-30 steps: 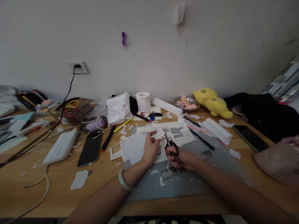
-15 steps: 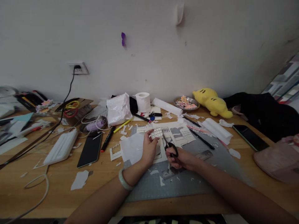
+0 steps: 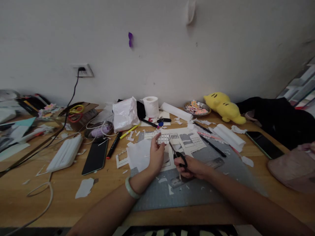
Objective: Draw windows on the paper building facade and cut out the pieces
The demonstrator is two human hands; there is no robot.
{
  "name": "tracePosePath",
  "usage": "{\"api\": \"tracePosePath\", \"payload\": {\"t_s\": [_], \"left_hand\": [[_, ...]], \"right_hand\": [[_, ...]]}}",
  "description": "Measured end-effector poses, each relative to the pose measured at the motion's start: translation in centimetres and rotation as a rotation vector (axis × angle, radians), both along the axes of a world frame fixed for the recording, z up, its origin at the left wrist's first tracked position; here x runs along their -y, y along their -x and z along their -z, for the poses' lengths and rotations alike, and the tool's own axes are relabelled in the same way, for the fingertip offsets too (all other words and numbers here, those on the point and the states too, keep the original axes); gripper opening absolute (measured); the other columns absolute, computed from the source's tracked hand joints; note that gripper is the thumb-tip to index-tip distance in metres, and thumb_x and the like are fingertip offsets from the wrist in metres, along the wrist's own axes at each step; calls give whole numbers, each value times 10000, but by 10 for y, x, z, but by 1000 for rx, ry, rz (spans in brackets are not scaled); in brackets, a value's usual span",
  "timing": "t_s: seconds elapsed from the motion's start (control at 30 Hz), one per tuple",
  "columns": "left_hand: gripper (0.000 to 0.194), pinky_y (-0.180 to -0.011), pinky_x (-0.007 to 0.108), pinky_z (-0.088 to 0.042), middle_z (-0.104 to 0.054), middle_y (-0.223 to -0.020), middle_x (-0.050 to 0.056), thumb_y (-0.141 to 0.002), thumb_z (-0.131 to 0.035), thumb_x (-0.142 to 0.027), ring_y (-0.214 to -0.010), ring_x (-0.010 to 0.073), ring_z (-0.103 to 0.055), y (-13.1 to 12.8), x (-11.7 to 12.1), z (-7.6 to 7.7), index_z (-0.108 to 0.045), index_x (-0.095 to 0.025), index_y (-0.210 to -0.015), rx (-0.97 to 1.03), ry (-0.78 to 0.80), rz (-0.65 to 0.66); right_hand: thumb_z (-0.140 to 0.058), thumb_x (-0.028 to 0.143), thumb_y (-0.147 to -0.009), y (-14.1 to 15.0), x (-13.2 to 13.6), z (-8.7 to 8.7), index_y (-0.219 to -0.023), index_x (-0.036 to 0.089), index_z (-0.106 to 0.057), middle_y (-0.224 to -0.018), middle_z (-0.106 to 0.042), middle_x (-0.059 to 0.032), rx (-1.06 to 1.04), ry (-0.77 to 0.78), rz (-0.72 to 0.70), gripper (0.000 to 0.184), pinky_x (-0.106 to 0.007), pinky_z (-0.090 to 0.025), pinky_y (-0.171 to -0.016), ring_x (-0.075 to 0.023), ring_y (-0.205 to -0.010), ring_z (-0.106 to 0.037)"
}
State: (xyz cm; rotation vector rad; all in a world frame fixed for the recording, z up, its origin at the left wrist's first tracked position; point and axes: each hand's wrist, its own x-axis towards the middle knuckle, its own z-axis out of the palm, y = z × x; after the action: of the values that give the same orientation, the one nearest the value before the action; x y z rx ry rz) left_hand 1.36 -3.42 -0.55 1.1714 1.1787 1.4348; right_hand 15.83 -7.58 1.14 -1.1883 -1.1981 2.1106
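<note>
My left hand [image 3: 157,153] pinches a small white paper piece [image 3: 163,139] printed with black-outlined rounded shapes. Black-handled scissors [image 3: 180,158] are in my right hand [image 3: 188,166], their blades pointing up and left to the right edge of that piece. Whether the blades touch the paper I cannot tell. Beneath and behind both hands, a larger printed sheet [image 3: 183,137] with cut-out openings lies on a grey cutting mat [image 3: 172,200]. A metal ruler [image 3: 178,182] rests on the mat, partly covered by my right hand and forearm. Left of my left hand is a plain white sheet [image 3: 139,155].
Paper scraps [image 3: 84,187] litter the wooden desk. Two phones [image 3: 95,156] flank the mat, with a white power strip [image 3: 65,153] on the far left. Markers, a toilet roll [image 3: 151,107], a metal dish [image 3: 197,108] of colourful pieces and a yellow plush toy [image 3: 224,107] line the back.
The paper piece and my left hand have shifted slightly left. The scissors' blades sit a little more to the left, still at the piece's right side. Both hands keep their hold.
</note>
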Motion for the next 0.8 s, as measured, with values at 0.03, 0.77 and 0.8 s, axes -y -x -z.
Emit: {"api": "tracePosePath", "payload": {"t_s": [0.03, 0.77, 0.8], "left_hand": [[442, -566, 218, -398, -547, -987, 29, -730, -506, -170, -588, 87, -432, 0, 0, 0, -463, -198, -1169, 2, -9, -5], [448, -632, 242, -402, -544, -1028, 24, -713, -512, -181, -605, 95, -423, 1, 0, -3, -477, -207, -1159, -16, -44, -38], [445, -634, 241, -401, -544, -1020, 22, -717, -510, -182, -605, 95, -423, 1, 0, -3, -475, -208, -1160, -16, -44, -38]], "right_hand": [[-498, 342, -719, 0, 0, 1, -596, 193, -348, -457, -346, 102, 1, -1, -3, 244, -162, -109, -292, -8, -277, -252], [-536, 320, -714, 0, -1, 5, -528, 189, -312, -438, -337, 100, -1, -39, -35, 320, -159, -87, -297, 5, -292, -194], [-537, 313, -710, 0, -1, 5, -524, 188, -315, -434, -341, 99, -1, -37, -37, 315, -161, -84, -295, 5, -288, -198]]}}
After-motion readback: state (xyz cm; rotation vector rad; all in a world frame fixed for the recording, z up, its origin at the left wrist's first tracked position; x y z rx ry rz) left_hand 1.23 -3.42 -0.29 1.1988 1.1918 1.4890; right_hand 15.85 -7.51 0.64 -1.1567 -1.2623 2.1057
